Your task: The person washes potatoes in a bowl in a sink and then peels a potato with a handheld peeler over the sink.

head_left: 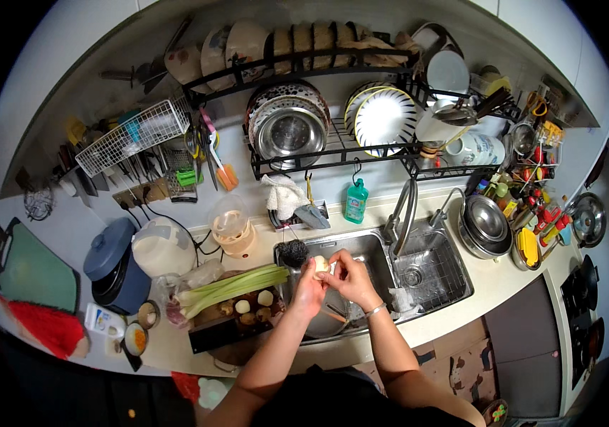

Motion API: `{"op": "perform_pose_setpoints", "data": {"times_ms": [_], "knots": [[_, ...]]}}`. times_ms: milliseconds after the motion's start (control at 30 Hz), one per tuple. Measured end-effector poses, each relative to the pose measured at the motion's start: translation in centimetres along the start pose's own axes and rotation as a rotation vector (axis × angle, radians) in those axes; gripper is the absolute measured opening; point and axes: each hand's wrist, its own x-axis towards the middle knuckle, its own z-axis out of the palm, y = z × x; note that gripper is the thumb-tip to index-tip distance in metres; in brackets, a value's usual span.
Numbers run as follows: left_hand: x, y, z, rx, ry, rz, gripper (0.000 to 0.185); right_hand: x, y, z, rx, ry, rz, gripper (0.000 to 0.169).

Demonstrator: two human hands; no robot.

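My left hand [309, 291] grips a pale, round peeled vegetable [321, 265] over the left basin of a steel double sink [382, 267]. The fingers of my right hand [351, 280] touch the same piece, pinched together against it; what kind of vegetable it is, I cannot tell. Below my hands a pan or bowl [331, 320] lies in the basin, partly hidden by my wrists. Left of the sink, long green celery-like stalks [235, 288] lie beside several pale peeled pieces [265, 298] and brown unpeeled ones [248, 318], with a cleaver-like dark blade [214, 333] in front.
A curved faucet [405, 216] rises behind the sink divider. A black scouring pad [293, 253] hangs at the basin's back left. Nested steel bowls [486, 224] stand to the right, a blue lidded container [118, 272] to the left. A dish rack [336, 157] spans the wall above.
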Motion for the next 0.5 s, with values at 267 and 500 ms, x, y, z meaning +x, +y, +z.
{"op": "perform_pose_setpoints", "data": {"times_ms": [267,500], "knots": [[-1.5,1.4,0.1,-0.106,-0.036,-0.135,0.038,-0.8,0.2,-2.1,-0.435,0.212,0.009,0.028],[-2.1,0.9,1.6,-0.031,-0.057,-0.192,0.039,0.7,-4.7,0.6,-0.719,0.648,-0.171,0.036]]}}
